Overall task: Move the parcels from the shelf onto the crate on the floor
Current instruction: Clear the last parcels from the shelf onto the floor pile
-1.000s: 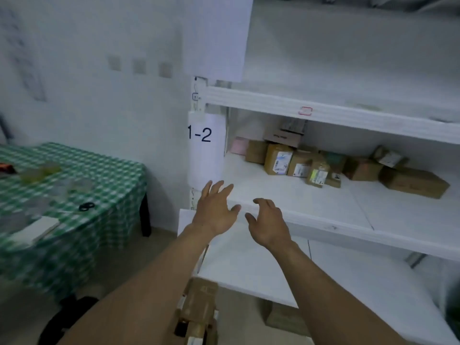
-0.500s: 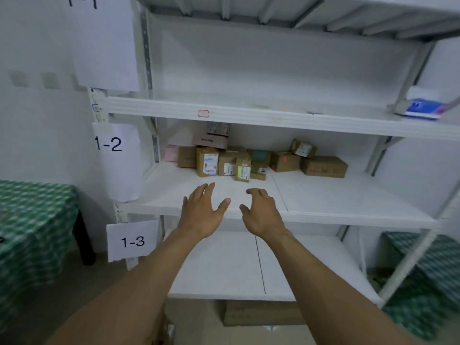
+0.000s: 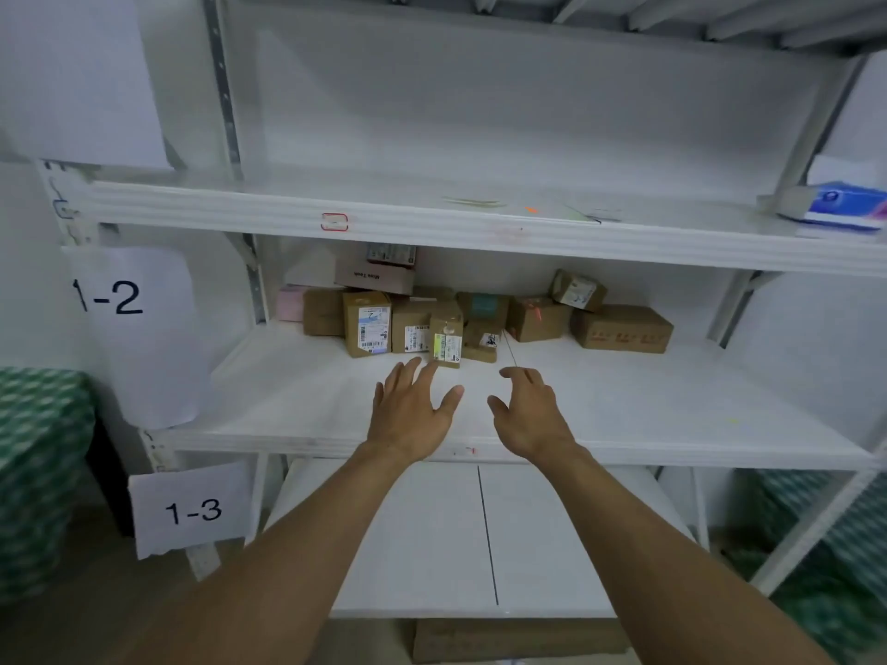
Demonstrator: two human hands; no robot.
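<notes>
Both our hands are out over the middle shelf [image 3: 672,424], empty. Left hand [image 3: 408,415] is flat, fingers spread, palm down, fingertips just short of the parcels [image 3: 475,319]. Right hand [image 3: 528,415] is loosely curled, fingers bent, holding nothing, apart from the left one.

Parcels sit in a cluster at the back of that shelf, left of centre to centre-right. Nearest one to us is a small box [image 3: 447,336] with a yellow-green label, upright, just beyond the left fingertips; can't tell if they touch it. Left of it, a taller box [image 3: 367,324] with a white barcode label. A pink box [image 3: 290,303] sits at the far left end, a wide brown box [image 3: 621,327] at the right end, and a tilted box [image 3: 578,290] rests on top of others near it.

Paper tags on the left upright read 1-2 [image 3: 110,300] and 1-3 [image 3: 192,511]. Shelf above holds a blue-white pack [image 3: 845,208] at far right. Lower shelf [image 3: 432,535] is bare white board. A flat cardboard piece [image 3: 518,638] lies under it on the floor. The crate is not in view.
</notes>
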